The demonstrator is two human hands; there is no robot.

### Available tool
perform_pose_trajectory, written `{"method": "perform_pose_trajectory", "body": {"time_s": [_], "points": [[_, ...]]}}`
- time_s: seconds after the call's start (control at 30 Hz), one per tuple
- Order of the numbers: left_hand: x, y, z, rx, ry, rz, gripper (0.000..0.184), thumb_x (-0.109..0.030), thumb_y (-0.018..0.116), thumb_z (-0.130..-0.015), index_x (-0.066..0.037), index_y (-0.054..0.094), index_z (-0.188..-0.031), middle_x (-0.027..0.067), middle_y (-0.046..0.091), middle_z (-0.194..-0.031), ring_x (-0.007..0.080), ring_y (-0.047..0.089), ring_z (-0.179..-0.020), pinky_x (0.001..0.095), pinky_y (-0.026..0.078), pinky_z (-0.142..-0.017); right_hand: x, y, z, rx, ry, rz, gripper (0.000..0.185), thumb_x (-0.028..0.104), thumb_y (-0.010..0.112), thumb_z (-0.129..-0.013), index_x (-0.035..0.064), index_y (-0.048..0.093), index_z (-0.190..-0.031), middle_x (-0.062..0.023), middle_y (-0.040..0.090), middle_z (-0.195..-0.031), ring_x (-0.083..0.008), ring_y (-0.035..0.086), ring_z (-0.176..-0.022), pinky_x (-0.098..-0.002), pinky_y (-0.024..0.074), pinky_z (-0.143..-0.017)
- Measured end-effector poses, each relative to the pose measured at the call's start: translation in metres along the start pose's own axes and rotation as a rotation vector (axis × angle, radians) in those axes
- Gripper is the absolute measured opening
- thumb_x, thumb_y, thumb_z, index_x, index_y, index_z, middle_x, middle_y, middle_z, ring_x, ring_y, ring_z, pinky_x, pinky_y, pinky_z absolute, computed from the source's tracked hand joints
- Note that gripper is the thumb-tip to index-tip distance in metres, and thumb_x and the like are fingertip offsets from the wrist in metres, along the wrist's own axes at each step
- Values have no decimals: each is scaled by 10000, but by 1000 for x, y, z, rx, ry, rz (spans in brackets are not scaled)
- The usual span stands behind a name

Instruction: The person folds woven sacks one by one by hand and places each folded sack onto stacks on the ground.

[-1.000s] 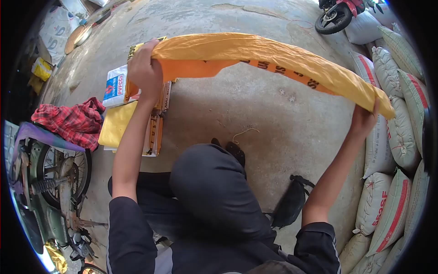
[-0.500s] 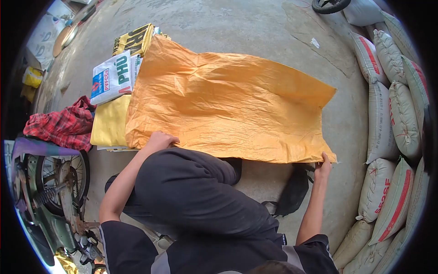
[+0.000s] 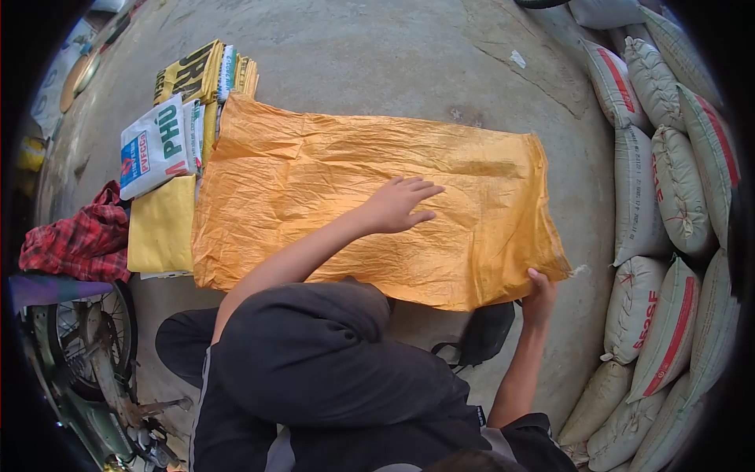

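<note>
Concrete floor (image 3: 377, 63), orange sack (image 3: 314, 169) beneath left fingers (image 3: 425, 192).

Head view: worn on the person's head | faces forward and steeply down over the lap onto the floor (image 3: 370, 71) | near, both hands within reach of it | wide, round-edged, dark at the corners | single view, nothing shared

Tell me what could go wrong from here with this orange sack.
The orange sack is wrinkled under the left hand, so creases might get pressed in. Its left end meets the folded sacks, so a tug could shift them. Near the right hand, its edge overlaps the black bag in this view and may catch on it.
</note>
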State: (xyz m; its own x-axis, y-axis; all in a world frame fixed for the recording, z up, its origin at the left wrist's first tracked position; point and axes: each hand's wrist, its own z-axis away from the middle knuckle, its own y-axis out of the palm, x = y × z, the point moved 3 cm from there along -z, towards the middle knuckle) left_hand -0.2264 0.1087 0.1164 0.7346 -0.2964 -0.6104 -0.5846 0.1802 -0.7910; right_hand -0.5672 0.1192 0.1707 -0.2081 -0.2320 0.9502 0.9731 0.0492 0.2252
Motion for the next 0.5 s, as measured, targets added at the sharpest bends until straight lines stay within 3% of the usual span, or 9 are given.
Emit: {"method": "perform_pose_trajectory", "body": {"time_s": [0.07,0.1,0.13,0.2,0.23,0.3,0.37,0.5], "points": [[3,56,-27,-38,102,-88,613,-497,501,-981,-162,397,-1484,158,423,-1503,320,373,-1399,512,266,-1152,-17,28,10,106,81,52,529,-13,675,-777,-1,529,-1286,-93,613,-1236,-223,580,-1173,-349,436,-1029],[4,80,-38,36,89,-67,631,-497,504,-977,-154,379,-1492,165,397,-1516,328,329,-1425,540,238,-1157,-30,37,12,257,131,134,489,-18,710,-756,7,559,-1220,-140,572,-1340,-234,517,-1271,-367,361,-1097],[9,106,-46,110,76,-47,650,-497,507,-973,-147,360,-1500,172,370,-1530,336,284,-1451,568,211,-1163,-31,61,14,398,83,266,447,-1,724,-750,30,575,-1170,-175,500,-1445,-267,395,-1396,-386,262,-1156],[64,173,-63,161,57,111,669,-508,501,-974,-139,343,-1509,169,371,-1533,322,315,-1436,540,234,-1157,-37,97,9,781,-182,424,517,5,704,-745,71,574,-1241,-180,402,-1529,-281,261,-1476,-422,165,-1195],[85,189,-66,211,18,256,688,-518,495,-974,-131,326,-1518,166,371,-1537,307,345,-1421,512,257,-1151,-42,106,11,766,-179,428,517,5,704,-745,71,574,-1241,-180,402,-1529,-281,261,-1476,-422,165,-1195],[63,127,-56,267,-299,1175,770,-616,443,-964,-111,298,-1527,166,368,-1539,276,438,-1349,452,340,-1098,-62,120,19,807,35,593,587,51,678,-767,115,541,-1335,-168,395,-1533,-286,258,-1479,-473,142,-1200],[75,101,-55,-46,-491,1467,875,-717,396,-932,-94,272,-1534,183,382,-1519,263,509,-1269,403,406,-1030,-88,124,24,844,55,664,617,79,667,-777,130,514,-1372,-168,390,-1533,-287,259,-1477,-503,124,-1200],[82,44,-46,-8,-447,1752,936,-775,384,-896,-107,262,-1541,210,384,-1507,285,525,-1254,396,415,-1021,-118,129,27,973,31,839,624,135,647,-790,128,487,-1393,-164,410,-1513,-294,266,-1471,-566,98,-1190]]}}
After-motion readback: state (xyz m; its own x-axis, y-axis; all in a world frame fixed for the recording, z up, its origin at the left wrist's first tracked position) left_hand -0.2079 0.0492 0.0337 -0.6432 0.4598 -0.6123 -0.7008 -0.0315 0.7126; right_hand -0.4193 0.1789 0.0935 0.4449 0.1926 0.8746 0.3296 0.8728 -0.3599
